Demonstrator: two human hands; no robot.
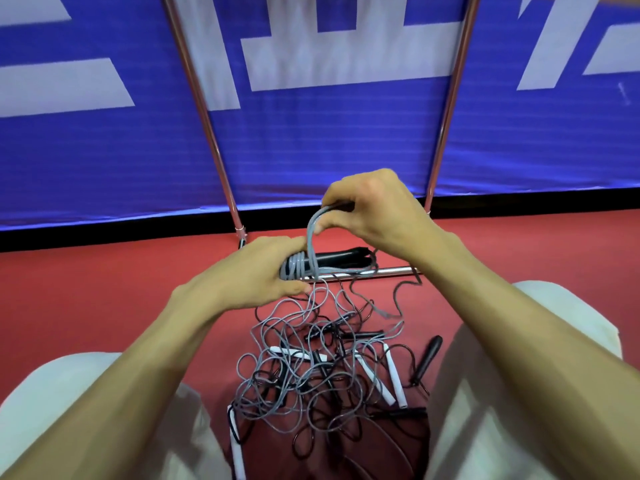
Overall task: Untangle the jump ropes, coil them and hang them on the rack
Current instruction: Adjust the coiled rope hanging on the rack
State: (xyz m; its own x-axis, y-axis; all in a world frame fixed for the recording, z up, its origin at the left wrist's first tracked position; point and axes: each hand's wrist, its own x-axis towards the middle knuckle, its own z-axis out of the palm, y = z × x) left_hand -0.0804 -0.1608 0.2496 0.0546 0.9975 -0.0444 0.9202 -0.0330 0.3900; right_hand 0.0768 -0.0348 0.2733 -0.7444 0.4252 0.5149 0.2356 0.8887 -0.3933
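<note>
Head view: nearest the camera, between the person's knees (86, 393), the tangle (318, 372) of grey, black and white jump ropes lies on the red floor (104, 289), not yet sorted. Just above it, the left hand (256, 268) clenches a pair of black handles (339, 258) with grey turns wound round them, apparently as a core for the coil, while the right hand (374, 209) pinches a raised loop of the grey rope (311, 233), apparently to tension the next turn. Beyond the hands stands the rack (204, 109), close enough for hanging, its top rail out of view, before a blue banner (311, 140).
</note>
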